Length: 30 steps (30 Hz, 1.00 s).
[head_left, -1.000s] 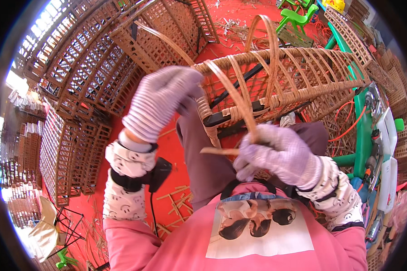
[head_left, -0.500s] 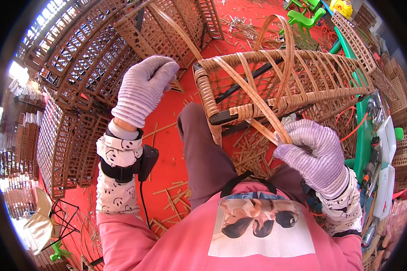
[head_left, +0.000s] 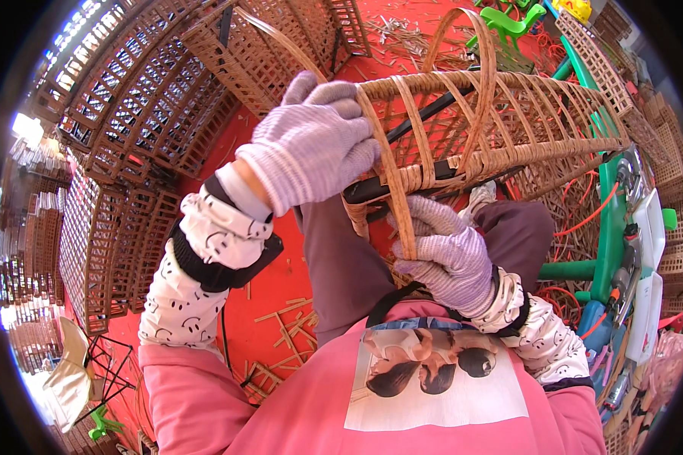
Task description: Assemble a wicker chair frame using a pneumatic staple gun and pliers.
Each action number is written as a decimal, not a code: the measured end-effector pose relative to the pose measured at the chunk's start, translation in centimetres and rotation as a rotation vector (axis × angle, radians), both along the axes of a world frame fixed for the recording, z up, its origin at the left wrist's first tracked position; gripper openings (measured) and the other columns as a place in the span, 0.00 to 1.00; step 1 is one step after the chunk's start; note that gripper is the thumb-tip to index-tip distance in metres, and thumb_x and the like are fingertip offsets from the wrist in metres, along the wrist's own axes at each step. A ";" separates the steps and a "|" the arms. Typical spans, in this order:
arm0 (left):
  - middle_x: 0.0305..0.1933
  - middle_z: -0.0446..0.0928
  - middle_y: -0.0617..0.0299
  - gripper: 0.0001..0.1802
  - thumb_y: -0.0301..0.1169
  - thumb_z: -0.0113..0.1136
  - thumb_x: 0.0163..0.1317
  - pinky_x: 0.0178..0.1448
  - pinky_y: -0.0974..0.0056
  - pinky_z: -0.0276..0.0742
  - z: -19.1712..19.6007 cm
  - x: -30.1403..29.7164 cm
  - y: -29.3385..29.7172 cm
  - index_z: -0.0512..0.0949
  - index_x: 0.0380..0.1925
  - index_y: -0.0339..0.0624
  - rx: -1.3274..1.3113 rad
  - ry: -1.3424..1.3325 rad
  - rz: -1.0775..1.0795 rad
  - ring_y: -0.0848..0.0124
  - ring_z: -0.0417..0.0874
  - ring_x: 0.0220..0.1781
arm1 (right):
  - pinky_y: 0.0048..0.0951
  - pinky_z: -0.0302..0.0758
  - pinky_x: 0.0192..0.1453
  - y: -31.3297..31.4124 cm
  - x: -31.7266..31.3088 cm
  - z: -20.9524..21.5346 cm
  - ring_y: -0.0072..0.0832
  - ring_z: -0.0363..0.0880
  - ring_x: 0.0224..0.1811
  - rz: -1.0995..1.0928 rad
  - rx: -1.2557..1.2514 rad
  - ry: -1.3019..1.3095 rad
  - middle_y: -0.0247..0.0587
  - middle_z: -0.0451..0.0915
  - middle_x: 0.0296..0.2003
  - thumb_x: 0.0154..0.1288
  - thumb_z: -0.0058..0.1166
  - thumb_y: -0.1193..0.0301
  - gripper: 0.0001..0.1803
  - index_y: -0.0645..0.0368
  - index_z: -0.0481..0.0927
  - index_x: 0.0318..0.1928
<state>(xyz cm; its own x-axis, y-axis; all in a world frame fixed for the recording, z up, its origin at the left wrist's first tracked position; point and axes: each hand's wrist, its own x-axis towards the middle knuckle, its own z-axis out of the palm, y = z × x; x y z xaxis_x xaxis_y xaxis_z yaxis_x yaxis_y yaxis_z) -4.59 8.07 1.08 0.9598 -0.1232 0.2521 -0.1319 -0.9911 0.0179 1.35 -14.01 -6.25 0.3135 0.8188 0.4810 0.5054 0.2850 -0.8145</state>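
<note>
A brown woven basket frame [head_left: 539,149] lies across in front of me, rattan wrapped round its dark bars. Its left end is under my left hand [head_left: 319,140], in a lavender striped knit glove, fingers bent over the wrapped corner. A flat rattan strip [head_left: 396,182] runs down past that corner into my right hand [head_left: 448,254], gloved alike. My right fingers are closed on the strip, thumb side against it. One more length of strip [head_left: 284,44] curves away beyond my left hand. Above the frame stands a rattan loop [head_left: 487,68]. The left fingertips are partly hidden.
Dark woven baskets [head_left: 144,98] are stacked at the left. Cut strip scraps [head_left: 288,326] litter the red floor. At the right a green table frame [head_left: 609,250] carries tools, with an orange hose [head_left: 592,220] nearby. A green chair [head_left: 512,23] stands far back.
My left hand has moved right, onto the basket's left end. My right hand has drawn in leftward, and the strip it holds now hangs steeper, close to that corner.
</note>
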 end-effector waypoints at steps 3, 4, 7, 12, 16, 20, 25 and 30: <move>0.51 0.76 0.57 0.17 0.44 0.53 0.57 0.69 0.42 0.44 -0.1 0.7 -0.6 0.79 0.40 0.48 0.262 0.244 0.130 0.53 0.60 0.66 | 0.31 0.75 0.52 0.4 -0.1 -0.5 0.41 0.75 0.52 0.005 -0.011 -0.073 0.53 0.68 0.55 0.50 0.63 0.78 0.14 0.61 0.78 0.40; 0.51 0.76 0.57 0.17 0.44 0.53 0.57 0.69 0.42 0.44 0.1 0.8 -0.7 0.79 0.40 0.48 0.265 0.242 0.127 0.53 0.60 0.66 | 0.31 0.75 0.52 0.4 -0.2 -0.7 0.41 0.75 0.52 0.002 -0.009 -0.074 0.53 0.68 0.55 0.50 0.63 0.78 0.14 0.61 0.78 0.40; 0.51 0.76 0.55 0.14 0.40 0.56 0.55 0.67 0.45 0.51 0.6 0.3 -0.6 0.80 0.37 0.47 0.028 0.188 0.132 0.53 0.64 0.63 | 0.35 0.73 0.54 0.7 -0.5 -1.1 0.42 0.72 0.56 0.006 0.039 -0.014 0.54 0.68 0.55 0.50 0.64 0.77 0.15 0.59 0.79 0.41; 0.35 0.80 0.56 0.04 0.27 0.63 0.49 0.47 0.58 0.74 3.0 -2.8 -4.0 0.79 0.25 0.40 -0.481 -0.074 0.254 0.58 0.80 0.41 | 0.32 0.77 0.49 0.6 -0.4 0.0 0.44 0.76 0.49 -0.186 -0.051 -0.148 0.53 0.71 0.52 0.54 0.58 0.77 0.19 0.59 0.75 0.49; 0.31 0.79 0.57 0.13 0.28 0.72 0.41 0.45 0.58 0.78 3.0 -7.3 -7.5 0.77 0.26 0.40 -0.409 -0.298 -0.215 0.60 0.82 0.36 | 0.35 0.77 0.45 0.9 -1.2 0.3 0.46 0.77 0.45 -0.188 0.004 -0.203 0.50 0.75 0.46 0.57 0.55 0.74 0.20 0.60 0.73 0.51; 0.32 0.79 0.55 0.15 0.27 0.72 0.41 0.46 0.57 0.78 -0.9 -9.6 -9.0 0.75 0.27 0.40 -0.640 -0.263 -0.191 0.58 0.82 0.38 | 0.34 0.77 0.42 0.1 -0.8 1.1 0.44 0.78 0.43 -0.188 -0.002 -0.151 0.49 0.76 0.43 0.57 0.55 0.75 0.16 0.60 0.74 0.47; 0.33 0.79 0.49 0.12 0.21 0.69 0.44 0.47 0.54 0.76 -0.8 -10.5 -8.3 0.73 0.24 0.33 -1.090 -0.390 0.023 0.56 0.81 0.40 | 0.34 0.72 0.45 0.4 1.1 4.2 0.37 0.76 0.43 -0.446 -0.094 -0.476 0.44 0.74 0.46 0.46 0.63 0.74 0.21 0.58 0.76 0.44; 0.34 0.80 0.50 0.11 0.20 0.70 0.44 0.44 0.60 0.78 -0.2 -9.2 -6.6 0.76 0.26 0.33 -1.142 -0.486 -0.037 0.60 0.82 0.42 | 0.45 0.59 0.61 3.1 2.7 5.3 0.38 0.70 0.55 -0.561 -0.198 -1.111 0.35 0.68 0.58 0.30 0.68 0.61 0.31 0.53 0.78 0.43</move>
